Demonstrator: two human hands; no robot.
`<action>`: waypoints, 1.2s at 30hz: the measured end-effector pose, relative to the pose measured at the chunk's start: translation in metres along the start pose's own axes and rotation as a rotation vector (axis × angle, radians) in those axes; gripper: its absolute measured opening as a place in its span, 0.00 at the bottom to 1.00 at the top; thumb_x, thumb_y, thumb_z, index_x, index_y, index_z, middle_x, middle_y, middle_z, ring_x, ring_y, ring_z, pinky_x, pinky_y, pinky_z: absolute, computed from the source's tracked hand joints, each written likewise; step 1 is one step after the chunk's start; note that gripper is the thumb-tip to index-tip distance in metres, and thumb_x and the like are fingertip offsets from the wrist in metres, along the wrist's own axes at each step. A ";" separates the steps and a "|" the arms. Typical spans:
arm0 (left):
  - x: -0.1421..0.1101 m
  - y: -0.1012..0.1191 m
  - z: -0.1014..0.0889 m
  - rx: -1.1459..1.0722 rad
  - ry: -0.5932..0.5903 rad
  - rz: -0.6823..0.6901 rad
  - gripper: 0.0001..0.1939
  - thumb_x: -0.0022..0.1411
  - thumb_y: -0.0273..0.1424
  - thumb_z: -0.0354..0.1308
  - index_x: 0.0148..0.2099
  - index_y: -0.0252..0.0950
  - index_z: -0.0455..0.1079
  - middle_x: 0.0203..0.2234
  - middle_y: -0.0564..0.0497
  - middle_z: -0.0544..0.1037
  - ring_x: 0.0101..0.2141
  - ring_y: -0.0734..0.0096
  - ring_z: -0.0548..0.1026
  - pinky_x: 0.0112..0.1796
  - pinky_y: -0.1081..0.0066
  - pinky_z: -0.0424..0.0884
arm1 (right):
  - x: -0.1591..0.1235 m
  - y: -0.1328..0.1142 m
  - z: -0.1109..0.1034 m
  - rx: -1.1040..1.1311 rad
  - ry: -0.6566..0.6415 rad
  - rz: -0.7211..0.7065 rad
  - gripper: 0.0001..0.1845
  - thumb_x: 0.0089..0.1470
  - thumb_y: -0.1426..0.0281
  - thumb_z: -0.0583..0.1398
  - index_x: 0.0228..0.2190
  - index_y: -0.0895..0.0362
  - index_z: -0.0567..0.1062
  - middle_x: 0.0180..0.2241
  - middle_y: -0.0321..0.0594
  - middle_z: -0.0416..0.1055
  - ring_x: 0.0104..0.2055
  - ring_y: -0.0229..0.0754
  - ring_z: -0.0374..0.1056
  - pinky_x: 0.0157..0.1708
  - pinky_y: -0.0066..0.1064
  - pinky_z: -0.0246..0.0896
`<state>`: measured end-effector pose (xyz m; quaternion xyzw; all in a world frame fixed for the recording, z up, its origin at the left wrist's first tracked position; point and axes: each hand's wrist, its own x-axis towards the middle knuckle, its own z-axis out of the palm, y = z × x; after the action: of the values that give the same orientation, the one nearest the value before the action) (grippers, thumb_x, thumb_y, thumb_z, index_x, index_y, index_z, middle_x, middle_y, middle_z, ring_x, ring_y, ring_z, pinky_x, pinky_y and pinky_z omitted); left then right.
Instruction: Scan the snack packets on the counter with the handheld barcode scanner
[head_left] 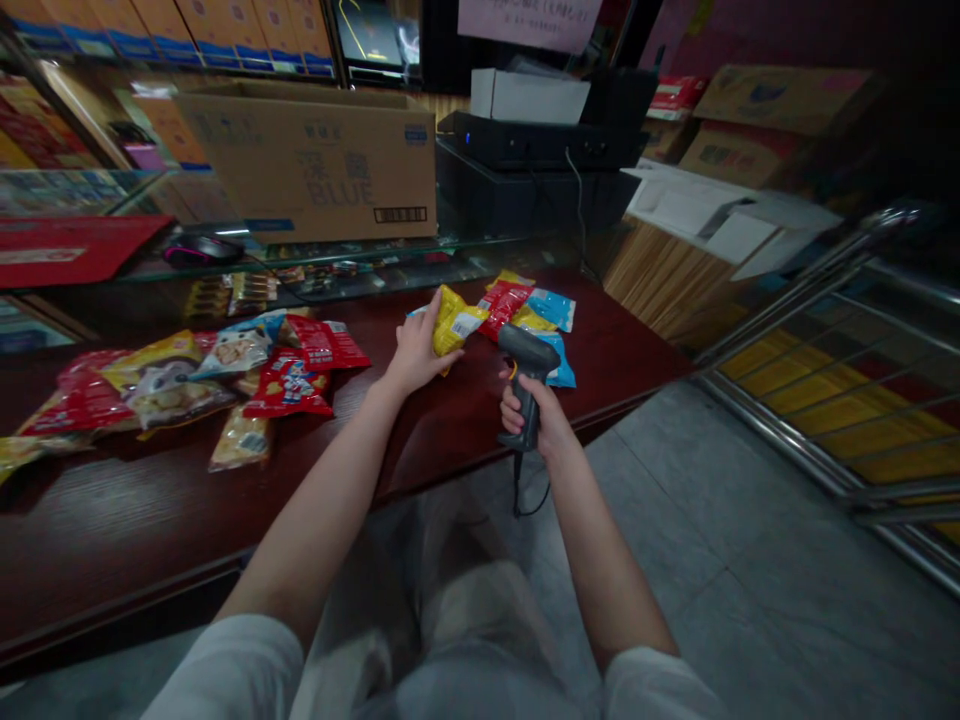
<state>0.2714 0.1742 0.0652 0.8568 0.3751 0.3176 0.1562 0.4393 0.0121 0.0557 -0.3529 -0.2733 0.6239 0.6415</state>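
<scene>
Sleeves of a white shirt (225, 670) at the bottom edge, cut off by the frame, above pale trousers (480, 620). Left hand (415, 352) closed in a narrow grip on a crumpled yellow snack packet (453, 320), part of the packet hidden by the fingers. Right hand (534, 420) wrapped tightly round the handle of a black handheld barcode scanner (523, 365), upright, with a dark cable (517, 490) hanging below. Just beyond, overlapping red and blue packets (525, 320) on a dark red wooden counter (150, 520). Farther left, a looser heap of snack packets (285, 385), most print too blurred to read. Beneath a glass shelf (360, 255), small packets (251, 292), dim and hard to make out. On that shelf, a computer mouse (202, 250) and an open cardboard carton (307, 165) printed "BLUE", its contents hidden by the near wall.
</scene>
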 end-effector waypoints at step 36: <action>0.008 -0.007 0.008 -0.534 0.066 -0.061 0.31 0.61 0.39 0.59 0.63 0.31 0.63 0.60 0.36 0.72 0.59 0.52 0.71 0.59 0.53 0.67 | 0.002 0.000 0.005 -0.052 -0.003 0.051 0.20 0.48 0.56 0.68 0.36 0.52 0.67 0.16 0.22 0.59 0.12 0.28 0.48 0.11 0.21 0.43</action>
<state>0.2766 0.1845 0.0585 0.7626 0.3088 0.4282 0.3737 0.4352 0.0143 0.0589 -0.3754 -0.2813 0.6333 0.6155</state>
